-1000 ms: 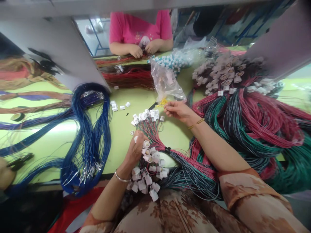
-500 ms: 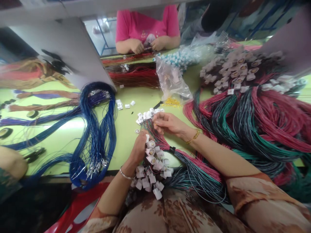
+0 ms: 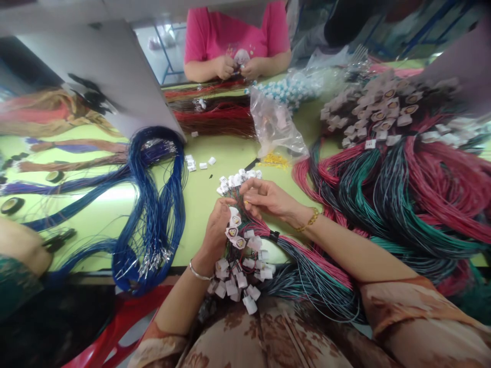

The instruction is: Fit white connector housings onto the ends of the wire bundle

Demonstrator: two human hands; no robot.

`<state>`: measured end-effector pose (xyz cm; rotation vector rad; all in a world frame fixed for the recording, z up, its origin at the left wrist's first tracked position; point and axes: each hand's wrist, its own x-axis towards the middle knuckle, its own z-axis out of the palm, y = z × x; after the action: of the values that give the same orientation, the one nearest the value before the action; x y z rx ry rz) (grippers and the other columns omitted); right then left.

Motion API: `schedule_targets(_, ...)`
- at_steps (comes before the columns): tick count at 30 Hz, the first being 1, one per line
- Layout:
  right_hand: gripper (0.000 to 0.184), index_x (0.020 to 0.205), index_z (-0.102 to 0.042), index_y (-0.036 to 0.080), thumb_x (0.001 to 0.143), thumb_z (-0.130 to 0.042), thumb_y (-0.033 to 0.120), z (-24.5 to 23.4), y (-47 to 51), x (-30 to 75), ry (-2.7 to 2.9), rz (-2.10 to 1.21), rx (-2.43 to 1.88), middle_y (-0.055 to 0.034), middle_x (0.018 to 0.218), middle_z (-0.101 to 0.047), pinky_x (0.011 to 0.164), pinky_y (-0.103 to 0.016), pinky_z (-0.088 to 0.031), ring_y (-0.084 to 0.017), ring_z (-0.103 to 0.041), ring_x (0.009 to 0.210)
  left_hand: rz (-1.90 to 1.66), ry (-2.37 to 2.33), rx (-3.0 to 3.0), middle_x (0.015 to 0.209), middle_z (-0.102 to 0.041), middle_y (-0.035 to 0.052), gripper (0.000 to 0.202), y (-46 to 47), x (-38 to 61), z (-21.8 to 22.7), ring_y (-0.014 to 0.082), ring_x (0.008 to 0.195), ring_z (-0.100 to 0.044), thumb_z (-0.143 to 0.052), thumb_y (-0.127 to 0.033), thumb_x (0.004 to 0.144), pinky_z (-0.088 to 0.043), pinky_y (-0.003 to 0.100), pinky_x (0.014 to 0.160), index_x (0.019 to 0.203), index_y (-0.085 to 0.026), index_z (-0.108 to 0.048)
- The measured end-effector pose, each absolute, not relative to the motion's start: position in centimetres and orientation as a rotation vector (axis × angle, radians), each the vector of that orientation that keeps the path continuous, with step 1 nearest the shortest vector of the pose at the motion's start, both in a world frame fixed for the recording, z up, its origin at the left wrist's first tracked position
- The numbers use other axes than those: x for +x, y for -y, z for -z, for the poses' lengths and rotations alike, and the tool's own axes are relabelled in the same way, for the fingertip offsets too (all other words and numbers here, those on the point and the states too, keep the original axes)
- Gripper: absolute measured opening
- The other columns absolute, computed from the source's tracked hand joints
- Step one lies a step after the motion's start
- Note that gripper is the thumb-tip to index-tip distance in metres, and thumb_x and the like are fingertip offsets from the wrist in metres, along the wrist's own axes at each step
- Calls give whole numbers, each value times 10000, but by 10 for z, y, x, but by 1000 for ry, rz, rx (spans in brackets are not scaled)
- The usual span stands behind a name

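My left hand (image 3: 218, 231) is closed around the wires of white connectors (image 3: 235, 231), whose open ends with yellow inside face up beside the fingers. More white connectors (image 3: 238, 283) hang below it toward my lap. Close by, my right hand (image 3: 264, 200) is pinched, with a tiny yellow piece (image 3: 246, 203) showing at its fingertips. Beyond both hands lies a row of white connectors (image 3: 236, 180) at the other end of the wires. The red, black and green wire bundle (image 3: 299, 250) runs right from under my hands, bound with a black tie (image 3: 273, 235).
Yellow small parts (image 3: 274, 159) spill from a clear plastic bag (image 3: 274, 122). Blue wires (image 3: 153, 204) lie at left, and a large red and green wire pile (image 3: 383, 189) at right. A co-worker in a pink shirt (image 3: 238, 38) sits opposite. Loose white connectors (image 3: 201, 163) lie left of centre.
My left fingers have shifted, and several connector ends beside them now face up in a row. A loose connector by those fingers no longer shows. My right hand stays pinched.
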<state>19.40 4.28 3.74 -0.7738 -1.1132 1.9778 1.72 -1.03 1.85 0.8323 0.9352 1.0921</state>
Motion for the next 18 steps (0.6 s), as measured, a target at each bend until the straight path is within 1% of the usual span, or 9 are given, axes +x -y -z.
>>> schedule_targets(2,310,898,-638,177,781,-831,389,-38,-41,193,1118,-1953,-787,36,670,-691,453,-166,-482,-59,-601,487,-1114,-947,821,618,-502,-56,465,10,16,-18,107,501,-413,-643,-671,835,-333,250,517,897,-227,-517)
schedule_targets(5,324,857,-653,154,762,-841,399,-39,-41,192,1146,-1989,-763,1,728,-716,513,-183,-534,-71,-640,542,-1120,-939,830,624,-504,-52,448,11,15,-18,95,502,-400,-656,-636,848,-323,239,505,875,-212,-513)
schedule_targets(7,325,878,-658,150,761,-840,392,-39,-40,192,1183,-1993,-735,-8,745,-720,544,-201,-555,-81,-652,566,-1119,-890,811,660,-531,-42,418,12,15,-18,95,525,-434,-673,-592,858,-338,235,514,904,-203,-527)
schedule_targets(9,312,899,-648,154,783,-821,385,-41,-38,192,1232,-1946,-725,-10,751,-718,558,-213,-559,-85,-653,576,-1112,-800,785,744,-578,-16,381,12,15,-20,108,596,-509,-705,-526,857,-382,239,554,934,-194,-535)
schedule_targets(11,286,918,-630,162,821,-784,383,-43,-36,190,1287,-1867,-730,-8,755,-709,570,-223,-556,-86,-646,583,-1099,-709,757,825,-611,6,368,12,16,-23,125,669,-566,-750,-455,834,-417,247,594,976,-194,-534)
schedule_targets(13,250,939,-613,172,853,-746,365,-45,-33,188,1346,-1783,-744,-3,759,-695,589,-235,-551,-91,-642,601,-1092,-667,733,818,-612,-1,391,12,16,-25,119,658,-568,-789,-413,804,-416,239,587,998,-203,-523)
schedule_targets(16,140,939,-601,184,910,-655,310,-48,-28,186,1487,-1594,-779,9,749,-656,613,-253,-530,-99,-619,629,-1075,-684,720,763,-595,-19,430,12,14,-25,103,611,-550,-823,-431,764,-405,222,558,966,-200,-521)
schedule_targets(18,60,914,-616,189,925,-605,246,-50,-26,186,1655,-1316,-799,8,770,-634,654,-265,-509,-106,-597,681,-1063,-727,736,745,-591,-23,428,11,13,-24,96,591,-538,-809,-470,772,-407,219,550,947,-192,-536)
